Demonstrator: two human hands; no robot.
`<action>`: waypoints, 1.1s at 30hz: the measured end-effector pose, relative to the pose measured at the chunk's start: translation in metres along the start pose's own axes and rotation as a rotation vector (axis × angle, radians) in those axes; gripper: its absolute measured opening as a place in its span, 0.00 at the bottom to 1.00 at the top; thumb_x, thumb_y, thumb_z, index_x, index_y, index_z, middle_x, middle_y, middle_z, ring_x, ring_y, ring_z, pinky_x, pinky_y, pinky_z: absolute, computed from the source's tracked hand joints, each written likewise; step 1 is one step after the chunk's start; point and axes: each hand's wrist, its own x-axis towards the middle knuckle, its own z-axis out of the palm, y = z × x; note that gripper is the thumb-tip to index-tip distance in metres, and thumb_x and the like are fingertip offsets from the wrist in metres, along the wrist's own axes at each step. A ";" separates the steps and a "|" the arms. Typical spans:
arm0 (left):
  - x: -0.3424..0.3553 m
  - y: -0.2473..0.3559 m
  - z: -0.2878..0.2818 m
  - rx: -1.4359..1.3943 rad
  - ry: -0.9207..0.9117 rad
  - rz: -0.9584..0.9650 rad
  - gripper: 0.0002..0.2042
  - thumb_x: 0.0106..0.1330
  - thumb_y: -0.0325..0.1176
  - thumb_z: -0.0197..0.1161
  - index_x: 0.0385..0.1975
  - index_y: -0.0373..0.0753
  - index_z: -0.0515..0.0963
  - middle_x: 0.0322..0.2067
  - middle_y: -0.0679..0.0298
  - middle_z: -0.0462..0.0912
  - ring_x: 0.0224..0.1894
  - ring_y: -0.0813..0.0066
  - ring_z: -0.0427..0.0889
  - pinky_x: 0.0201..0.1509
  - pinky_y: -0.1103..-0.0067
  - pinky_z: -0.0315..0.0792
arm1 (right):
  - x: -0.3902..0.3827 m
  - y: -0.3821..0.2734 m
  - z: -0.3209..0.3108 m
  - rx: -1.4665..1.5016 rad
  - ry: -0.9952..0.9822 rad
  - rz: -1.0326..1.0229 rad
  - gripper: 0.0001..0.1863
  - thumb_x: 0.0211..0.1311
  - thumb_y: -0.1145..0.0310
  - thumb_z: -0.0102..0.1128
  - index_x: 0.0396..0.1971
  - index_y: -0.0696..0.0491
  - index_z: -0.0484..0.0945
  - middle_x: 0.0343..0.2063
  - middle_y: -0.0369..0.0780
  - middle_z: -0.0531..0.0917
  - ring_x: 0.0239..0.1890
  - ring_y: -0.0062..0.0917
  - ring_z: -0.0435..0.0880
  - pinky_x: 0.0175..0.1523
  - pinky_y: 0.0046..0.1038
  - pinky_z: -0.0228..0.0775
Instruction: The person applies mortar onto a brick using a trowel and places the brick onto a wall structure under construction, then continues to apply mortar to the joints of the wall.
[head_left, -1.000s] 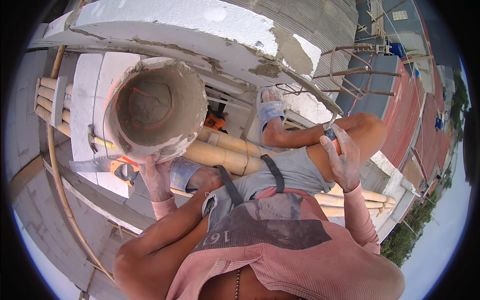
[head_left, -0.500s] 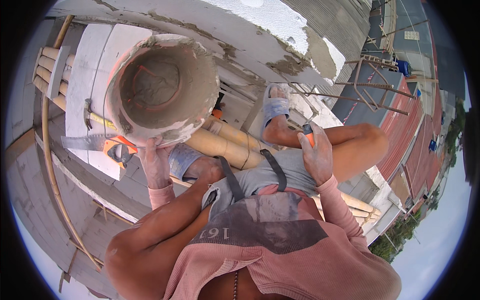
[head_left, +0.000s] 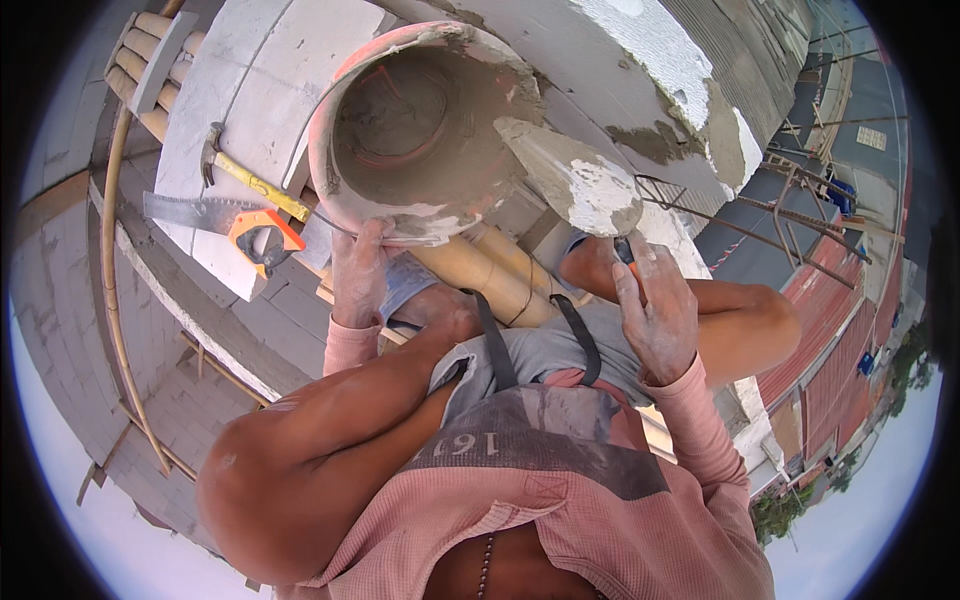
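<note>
A bucket caked with grey mortar tilts toward me, with wet mortar on its bottom and walls. My left hand grips the near rim of the bucket. My right hand is wrapped round the dark and orange handle of a trowel. The trowel's broad pointed blade is smeared with mortar, and its tip lies at the bucket's right rim. Left of the bucket, a hammer with a yellow handle and a handsaw with an orange grip rest on white blocks.
Bamboo poles run beneath my legs. A mortar-streaked wall stands beyond the bucket. Steel rebar juts out on the right, above red metal roofs far below. An upright bamboo pole is at the left.
The trowel blade has come up into plain view beside the bucket's right rim. In the picture, the bucket, hammer and handsaw have shifted right. My left hand stays on the rim.
</note>
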 end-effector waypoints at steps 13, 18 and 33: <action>-0.011 0.043 0.034 0.554 -0.013 0.432 0.37 0.58 0.20 0.48 0.73 0.31 0.54 0.69 0.52 0.62 0.56 0.64 0.78 0.60 0.74 0.71 | 0.074 -0.025 0.057 -0.279 -0.384 -0.345 0.27 0.55 0.74 0.58 0.58 0.56 0.74 0.50 0.44 0.77 0.41 0.39 0.84 0.45 0.38 0.78; -0.008 0.005 0.018 0.209 -0.033 0.213 0.19 0.60 0.22 0.53 0.53 0.29 0.73 0.45 0.60 0.79 0.42 0.75 0.77 0.47 0.78 0.73 | 0.059 -0.022 0.090 0.139 -0.381 -0.257 0.23 0.57 0.74 0.54 0.54 0.61 0.76 0.41 0.50 0.79 0.38 0.46 0.83 0.47 0.41 0.78; -0.009 -0.014 0.007 -0.247 -0.106 0.146 0.09 0.70 0.28 0.56 0.48 0.36 0.71 0.40 0.61 0.78 0.41 0.69 0.81 0.49 0.62 0.80 | 0.010 -0.021 0.032 0.417 -0.225 -0.215 0.22 0.59 0.72 0.63 0.53 0.65 0.74 0.37 0.48 0.78 0.35 0.43 0.78 0.44 0.40 0.72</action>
